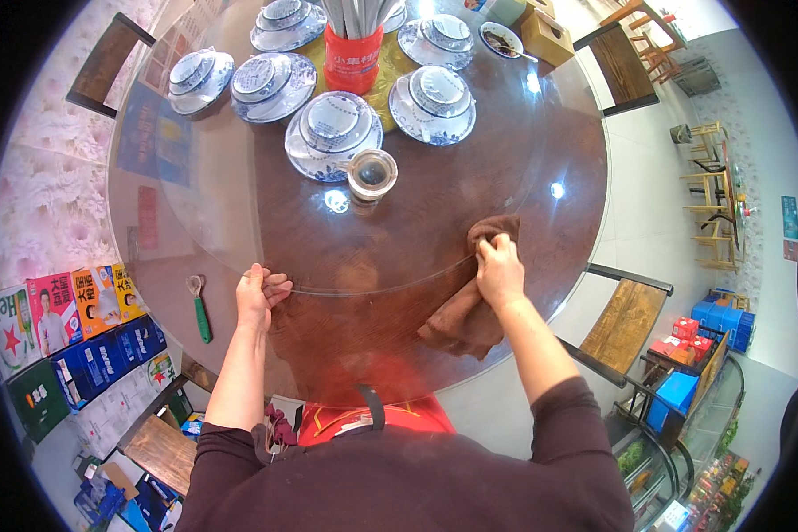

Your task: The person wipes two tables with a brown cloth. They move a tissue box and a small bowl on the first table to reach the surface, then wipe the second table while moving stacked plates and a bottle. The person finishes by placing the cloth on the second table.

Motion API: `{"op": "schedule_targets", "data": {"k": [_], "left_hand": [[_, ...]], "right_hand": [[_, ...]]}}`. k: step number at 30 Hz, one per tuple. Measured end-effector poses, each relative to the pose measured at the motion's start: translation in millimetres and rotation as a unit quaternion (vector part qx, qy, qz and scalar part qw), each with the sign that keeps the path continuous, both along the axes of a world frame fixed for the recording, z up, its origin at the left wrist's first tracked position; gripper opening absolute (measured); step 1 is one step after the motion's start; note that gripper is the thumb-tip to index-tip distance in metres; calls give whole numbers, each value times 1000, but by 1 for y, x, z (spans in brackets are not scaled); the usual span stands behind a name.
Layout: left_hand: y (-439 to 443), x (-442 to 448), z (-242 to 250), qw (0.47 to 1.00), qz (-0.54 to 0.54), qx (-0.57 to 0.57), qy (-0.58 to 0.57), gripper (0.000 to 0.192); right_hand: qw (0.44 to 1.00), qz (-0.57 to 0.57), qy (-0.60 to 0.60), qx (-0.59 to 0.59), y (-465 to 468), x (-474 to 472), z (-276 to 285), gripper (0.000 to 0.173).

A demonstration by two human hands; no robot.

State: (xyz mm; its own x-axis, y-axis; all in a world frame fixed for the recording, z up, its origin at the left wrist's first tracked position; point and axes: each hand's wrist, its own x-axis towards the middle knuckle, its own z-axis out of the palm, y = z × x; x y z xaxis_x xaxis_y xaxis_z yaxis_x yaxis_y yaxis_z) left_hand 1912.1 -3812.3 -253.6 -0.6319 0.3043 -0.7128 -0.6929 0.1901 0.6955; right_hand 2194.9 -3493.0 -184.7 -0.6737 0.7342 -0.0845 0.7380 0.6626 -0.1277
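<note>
My left hand (263,291) pinches the near rim of a round glass turntable (359,290) that lies on a dark wooden round table (366,346). To the right, my right hand (499,269) grips a brown cloth (462,319); part of it is bunched over the turntable's edge and the rest trails on the table. Ahead on the glass, a small glass pitcher (372,174) with dark contents touches or nearly touches a wrapped blue-and-white dish set (334,133). Left of my left hand lies a peeler-like tool with a green handle (203,320).
Several more wrapped dish sets (432,103) surround a red utensil holder (352,63). A bowl with dark sauce and a spoon (500,40) stands beside a wooden tissue box (546,38). Wooden chairs (622,326) flank the table; drink cartons (106,352) are stacked at left.
</note>
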Motion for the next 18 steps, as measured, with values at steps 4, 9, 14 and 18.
{"op": "schedule_targets", "data": {"k": [4,9,14,18], "left_hand": [[0,-2,-3,1000,11,6,11,34],[-1,-4,-2,1000,15,6,-1,34],[0,-5,-2,1000,20,-13,5,31],[1,-3,-1,999,22,-9,24,33]], "right_hand": [[996,-45,-41,66,40,1,-1,14],[998,64,-26,-14,-9,17,-15,12],[998,0,-27,48,21,17,-16,13],[994,3,-44,102,66,12,-20,10]]}}
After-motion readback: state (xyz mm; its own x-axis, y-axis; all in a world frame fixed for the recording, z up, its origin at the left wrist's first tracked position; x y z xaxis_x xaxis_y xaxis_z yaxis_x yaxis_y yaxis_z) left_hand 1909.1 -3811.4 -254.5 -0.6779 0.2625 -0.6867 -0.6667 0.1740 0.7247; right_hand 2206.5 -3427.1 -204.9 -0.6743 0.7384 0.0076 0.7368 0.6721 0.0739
